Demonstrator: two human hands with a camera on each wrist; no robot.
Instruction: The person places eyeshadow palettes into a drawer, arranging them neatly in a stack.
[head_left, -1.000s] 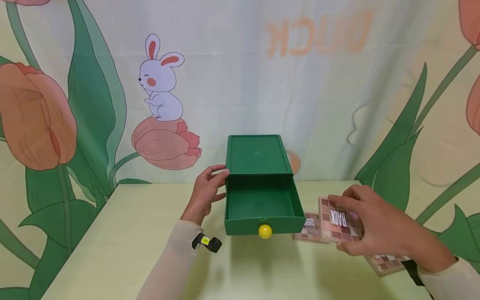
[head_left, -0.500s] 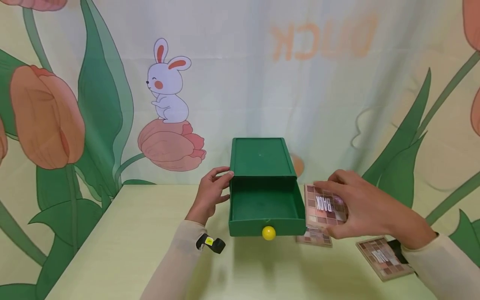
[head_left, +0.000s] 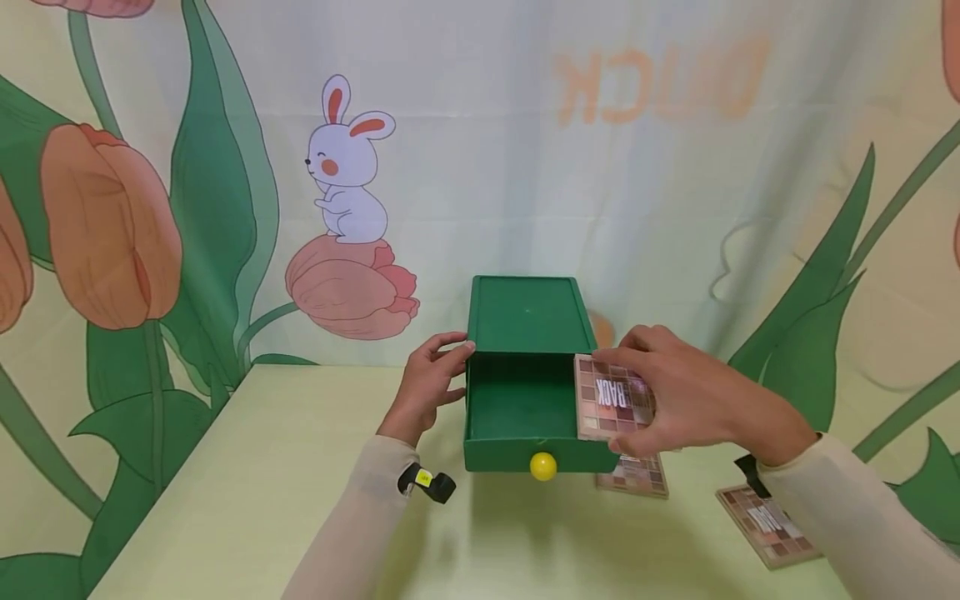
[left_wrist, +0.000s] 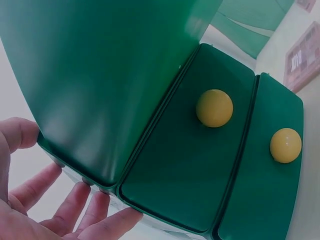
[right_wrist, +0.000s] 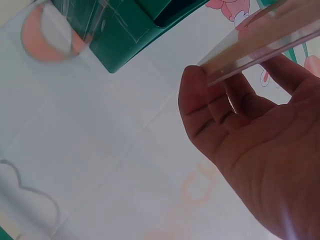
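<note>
A green drawer cabinet (head_left: 528, 317) stands at the middle back, its top drawer (head_left: 517, 408) pulled out. My right hand (head_left: 686, 396) pinches an eyeshadow palette (head_left: 609, 398) by its edges, thumb below and fingers above. The palette is over the right side of the drawer, facing up toward me. In the right wrist view its edge (right_wrist: 265, 50) is between the thumb and fingers. My left hand (head_left: 423, 387) rests against the cabinet's left side with its thumb at the front edge. In the left wrist view its fairly straight fingers (left_wrist: 75, 207) touch that side. Bare drawer floor shows.
One more eyeshadow palette (head_left: 637, 477) lies right of the cabinet, partly hidden. Another palette (head_left: 768, 525) lies farther right near my sleeve. Two lower drawers with yellow knobs (left_wrist: 215, 108) are closed. A printed curtain (head_left: 487, 167) hangs behind the table (head_left: 300, 467).
My right hand has carried the palette leftward, from beside the drawer to over its right side. My left hand stays on the cabinet. The view has shifted slightly.
</note>
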